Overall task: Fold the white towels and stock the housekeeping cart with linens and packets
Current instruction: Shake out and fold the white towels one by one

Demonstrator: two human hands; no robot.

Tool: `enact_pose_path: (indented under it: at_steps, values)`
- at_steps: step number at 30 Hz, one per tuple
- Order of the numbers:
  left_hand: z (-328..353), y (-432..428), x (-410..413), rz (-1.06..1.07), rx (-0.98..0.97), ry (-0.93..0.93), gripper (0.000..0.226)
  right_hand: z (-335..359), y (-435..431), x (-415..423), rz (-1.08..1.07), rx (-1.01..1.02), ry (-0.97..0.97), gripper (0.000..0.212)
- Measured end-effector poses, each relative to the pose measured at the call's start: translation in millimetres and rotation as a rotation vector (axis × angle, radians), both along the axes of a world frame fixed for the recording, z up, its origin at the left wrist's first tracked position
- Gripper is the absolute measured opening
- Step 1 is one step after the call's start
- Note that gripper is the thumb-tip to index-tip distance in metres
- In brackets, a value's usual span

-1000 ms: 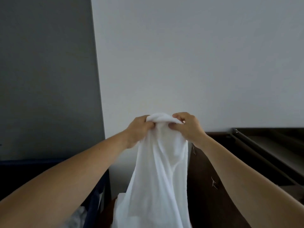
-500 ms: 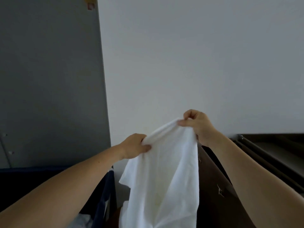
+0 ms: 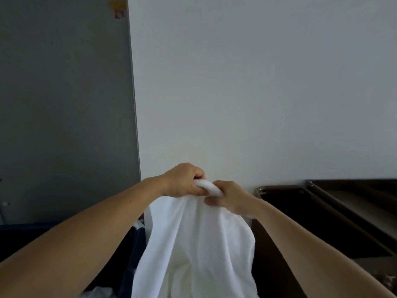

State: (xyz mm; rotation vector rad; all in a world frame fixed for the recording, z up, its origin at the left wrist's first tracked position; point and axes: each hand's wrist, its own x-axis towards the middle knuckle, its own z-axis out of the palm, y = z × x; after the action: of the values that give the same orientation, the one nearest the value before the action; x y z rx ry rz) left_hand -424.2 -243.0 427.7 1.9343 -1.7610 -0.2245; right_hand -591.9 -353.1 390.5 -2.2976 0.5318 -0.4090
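Against pale wall [image 3: 257, 82], beside dark cart [image 3: 335, 208] — left grip [image 3: 182, 181], right grip [image 3: 229, 198] clutching white towel [image 3: 199, 244].

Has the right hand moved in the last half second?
Yes. The right hand went left and lower, away from the cart's metal rail, toward the left hand.

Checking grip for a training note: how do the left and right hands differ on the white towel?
The left hand sits higher than the right hand. The left hand's fingers curl over the rolled top edge of the white towel; the right hand pinches it, thumb in front. Both grip the same edge, close together.
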Motion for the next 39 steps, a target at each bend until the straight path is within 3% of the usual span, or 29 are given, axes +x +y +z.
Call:
enact_pose_path:
  at_steps: [1, 5, 10, 14, 17, 19, 21, 23, 25, 26, 29, 32, 35, 39]
  values:
    - [-2, 1, 3, 0.005, 0.039, -0.037, 0.02, 0, 0, 0, -0.03, 0.001, -0.015, 0.013]
    - [-15, 19, 33, 0.129, 0.088, 0.005, 0.042, 4, -17, -11, -0.173, 0.076, -0.234, 0.023]
    - [-15, 52, 72, 0.256, 0.003, 0.231, 0.031, 0, -56, -32, -0.335, 0.131, -0.281, 0.013]
    - [-14, 58, 80, 0.263, -0.153, 0.596, 0.027, -18, -69, -30, -0.39, 0.09, -0.201, 0.012]
    - [-12, 59, 80, 0.258, -0.291, 0.955, 0.038, -32, -75, -31, -0.44, 0.064, -0.129, 0.031]
    - [-9, 58, 84, 0.28, -0.403, 1.097, 0.029, -43, -79, -41, -0.468, 0.104, -0.112, 0.043]
    - [-5, 54, 86, 0.44, -0.516, 1.035, 0.018, -50, -80, -52, -0.503, 0.159, -0.124, 0.044]
    - [-4, 46, 79, 0.685, -0.527, 0.642, 0.025, -48, -74, -54, -0.493, 0.178, -0.177, 0.041]
    - [-2, 36, 54, 0.699, -0.473, 0.301, 0.027, -32, -60, -43, -0.409, 0.166, -0.257, 0.033]
    - [-3, 29, 39, 0.553, -0.422, 0.3, 0.024, -21, -50, -33, -0.345, 0.144, -0.281, 0.025]
    - [-4, 16, -6, 0.034, -0.097, 0.544, 0.017, 11, -19, -7, -0.183, 0.024, -0.288, 0.011]
    - [-4, 11, -23, -0.07, 0.067, 0.525, 0.019, 28, -9, -1, -0.127, 0.025, -0.309, 0.01]
    - [4, 12, -21, -0.013, -0.047, 0.545, 0.028, 18, -20, -15, -0.15, 0.081, -0.265, 0.018]
    - [42, 16, -3, 0.093, -0.403, 0.668, 0.02, -38, -32, -36, -0.081, 0.381, -0.041, 0.037]
